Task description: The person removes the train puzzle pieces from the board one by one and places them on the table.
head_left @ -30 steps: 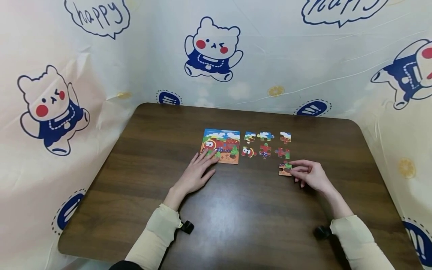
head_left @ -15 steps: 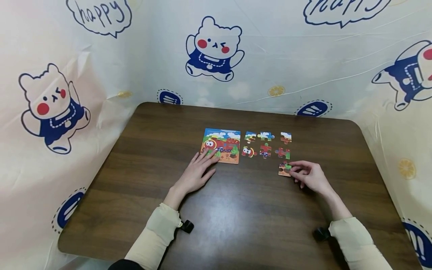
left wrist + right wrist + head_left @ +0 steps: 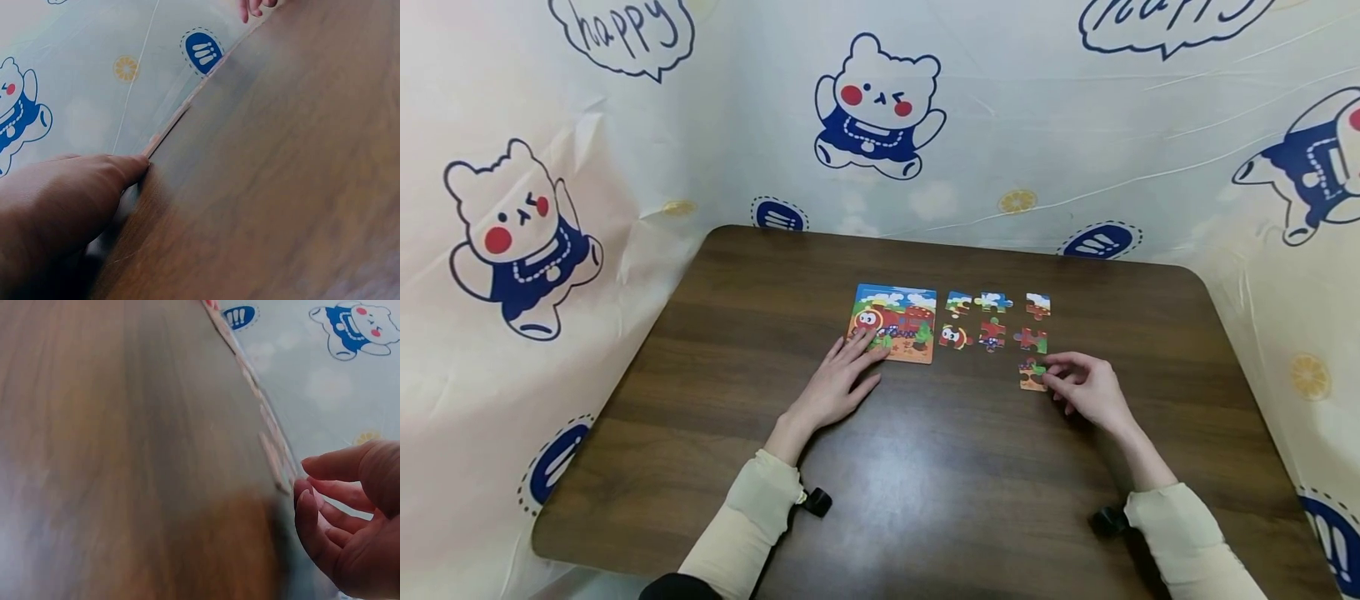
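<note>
The left hand lies with its fingers spread, fingertips resting on the lower left of a picture board showing a red train. In the left wrist view this hand is seen from the side at the board's thin edge. The right hand pinches the right edge of a jigsaw piece lying flat, orange and green. Its thumb and curled fingers meet at that edge in the right wrist view, where the hand partly hides the contact.
Several other jigsaw pieces lie in two rows right of the board, among them a white-eyed face piece, a blue-sky piece and a red-green piece. The brown table meets a bear-print curtain behind.
The right hand and its jigsaw piece have shifted very slightly left relative to the other pieces. The left hand stays on the board. The head view has drifted a little.
</note>
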Tool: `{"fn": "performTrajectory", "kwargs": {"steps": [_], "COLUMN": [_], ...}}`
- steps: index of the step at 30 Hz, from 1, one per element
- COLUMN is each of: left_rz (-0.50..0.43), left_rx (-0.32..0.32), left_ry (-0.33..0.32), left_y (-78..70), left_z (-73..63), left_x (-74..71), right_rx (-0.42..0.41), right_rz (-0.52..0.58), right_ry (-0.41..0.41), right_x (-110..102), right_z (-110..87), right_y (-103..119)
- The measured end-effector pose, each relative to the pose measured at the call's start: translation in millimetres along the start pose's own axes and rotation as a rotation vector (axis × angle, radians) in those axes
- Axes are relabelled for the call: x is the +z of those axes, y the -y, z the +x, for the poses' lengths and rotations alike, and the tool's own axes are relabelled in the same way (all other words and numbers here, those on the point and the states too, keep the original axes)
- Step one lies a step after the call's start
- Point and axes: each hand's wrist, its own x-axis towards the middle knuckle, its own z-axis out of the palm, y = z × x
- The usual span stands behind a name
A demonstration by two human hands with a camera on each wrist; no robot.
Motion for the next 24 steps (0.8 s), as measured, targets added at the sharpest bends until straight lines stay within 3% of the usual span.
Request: {"fn": "performTrajectory", "kwargs": {"steps": [5,11,18,24], "left_rz": [0.004,0.017,0.019,0.022], "left_rx": [0.0,0.006,0.013,0.016], "left_ry": [0.006,0.026,0.03,0.035], "left_y": [0.9,-0.7,0.4,2.2], "left_z": [-2.7,1.2,-0.2,-0.5], "left_x": [-1.5,-1.2,-0.4,-2.7], "right_rx": [-0.052,-0.096,-0.13,-0.131], "right_rz": [0.025,0.078,0.104,0.174], "right_ry": [0.029,0.148,0.204,0.323], "right_x": [17,54,100,125], "right_z": [13.4,45.4,81.6,100.2], "right_y": [18,46,72,87]}}
